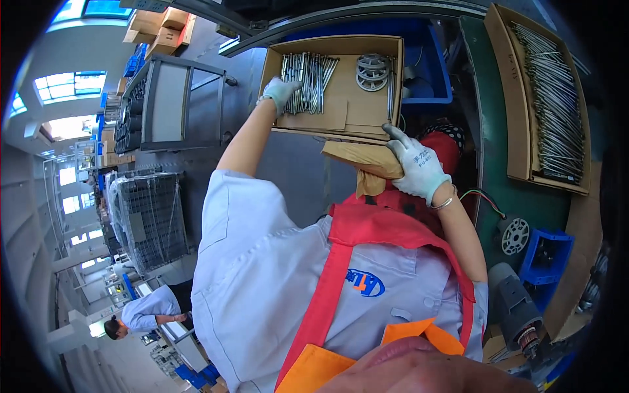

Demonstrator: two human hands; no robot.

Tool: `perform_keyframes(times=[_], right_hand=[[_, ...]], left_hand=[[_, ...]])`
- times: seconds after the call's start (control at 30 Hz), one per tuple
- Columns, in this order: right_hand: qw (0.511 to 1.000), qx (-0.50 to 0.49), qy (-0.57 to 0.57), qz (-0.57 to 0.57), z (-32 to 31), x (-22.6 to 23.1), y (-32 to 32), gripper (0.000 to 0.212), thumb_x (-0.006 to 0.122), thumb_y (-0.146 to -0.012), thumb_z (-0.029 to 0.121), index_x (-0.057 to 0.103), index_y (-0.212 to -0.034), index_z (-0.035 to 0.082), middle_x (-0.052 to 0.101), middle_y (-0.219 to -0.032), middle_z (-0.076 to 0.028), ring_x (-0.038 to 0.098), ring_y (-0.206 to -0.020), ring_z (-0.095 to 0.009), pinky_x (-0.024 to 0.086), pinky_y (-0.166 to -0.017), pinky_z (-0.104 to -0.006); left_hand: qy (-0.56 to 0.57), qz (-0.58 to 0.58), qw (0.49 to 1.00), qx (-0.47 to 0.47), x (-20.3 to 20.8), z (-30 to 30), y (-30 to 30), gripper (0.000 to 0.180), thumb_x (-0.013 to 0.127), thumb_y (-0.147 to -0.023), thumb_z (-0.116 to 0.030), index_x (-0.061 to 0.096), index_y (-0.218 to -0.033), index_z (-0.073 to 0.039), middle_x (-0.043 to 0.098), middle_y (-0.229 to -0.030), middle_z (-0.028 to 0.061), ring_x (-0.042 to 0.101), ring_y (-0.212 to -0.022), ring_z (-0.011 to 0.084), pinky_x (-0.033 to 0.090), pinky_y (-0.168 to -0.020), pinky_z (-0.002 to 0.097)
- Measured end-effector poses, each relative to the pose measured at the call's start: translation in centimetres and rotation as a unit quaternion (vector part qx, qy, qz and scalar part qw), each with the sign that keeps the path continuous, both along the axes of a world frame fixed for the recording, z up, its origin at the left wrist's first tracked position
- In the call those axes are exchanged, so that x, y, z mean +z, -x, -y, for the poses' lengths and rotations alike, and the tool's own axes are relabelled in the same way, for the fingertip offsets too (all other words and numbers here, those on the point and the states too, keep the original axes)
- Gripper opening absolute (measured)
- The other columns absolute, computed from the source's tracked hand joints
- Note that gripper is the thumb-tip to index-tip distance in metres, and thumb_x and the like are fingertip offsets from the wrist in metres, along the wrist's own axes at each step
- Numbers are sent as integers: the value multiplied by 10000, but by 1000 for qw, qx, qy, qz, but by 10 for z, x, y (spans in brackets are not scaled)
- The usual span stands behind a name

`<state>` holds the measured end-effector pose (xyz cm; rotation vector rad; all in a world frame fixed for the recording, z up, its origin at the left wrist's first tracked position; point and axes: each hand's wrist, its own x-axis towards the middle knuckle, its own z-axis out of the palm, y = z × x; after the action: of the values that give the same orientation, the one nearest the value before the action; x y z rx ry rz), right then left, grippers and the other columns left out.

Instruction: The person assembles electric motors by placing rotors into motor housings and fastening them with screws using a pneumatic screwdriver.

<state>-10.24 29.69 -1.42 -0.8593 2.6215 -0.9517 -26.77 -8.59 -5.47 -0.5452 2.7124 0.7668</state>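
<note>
Inside the cardboard box lie metal rods and spoked discs.

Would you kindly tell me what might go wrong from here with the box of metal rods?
First, the metal rods beside the left hand lie loose with uneven ends, so they might roll or scatter if the cardboard box tilts.
Second, the round slotted discs also look loose, and might slide if the box is jolted.
Third, the coloured wires appear near the right hand's bracelet, and might catch on it.
</note>
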Motion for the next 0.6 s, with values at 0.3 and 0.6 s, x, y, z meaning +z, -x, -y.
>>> perform_keyframes(times=[0.3, 0.6], right_hand=[[997, -28, 40, -59, 16, -19, 9, 542, 742, -678, 188, 554, -1167, 48, 485, -1362, -75, 549, -1084, -329, 492, -901, -437], [994, -45, 67, -70, 9, -21, 8, 534, 761, -660, 185, 564, -1135, 44, 503, -1347, -73, 556, -1052, -327, 492, -898, -427]], left_hand=[[100, 18, 987, 124, -28, 28, 13, 458, 558, -844, -205, 575, -1252, 4, 586, -1288, 225, 547, -1213, 382, 436, -1016, 418], [48, 36, 990, 127, -26, -3, -16, 962, 748, -729, -422, 293, -1474, -17, 469, -1423, 221, 472, -1297, 381, 365, -1083, 424]])
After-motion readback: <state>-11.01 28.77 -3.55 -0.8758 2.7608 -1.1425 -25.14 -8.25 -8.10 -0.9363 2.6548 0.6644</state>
